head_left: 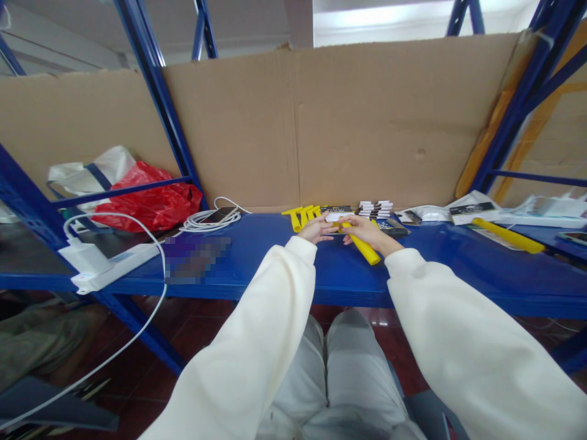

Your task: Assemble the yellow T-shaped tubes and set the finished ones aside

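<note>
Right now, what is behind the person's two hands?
Beyond the left hand and right hand lie yellow pieces, a striped stack, then brown cardboard. Whatever the hands cover cannot be seen.

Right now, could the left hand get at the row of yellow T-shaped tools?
Probably yes: the yellow T-shaped tools lie right beside the left hand, with nothing visibly between, though that hand seems occupied near the yellow-handled tool in the right hand.
</note>
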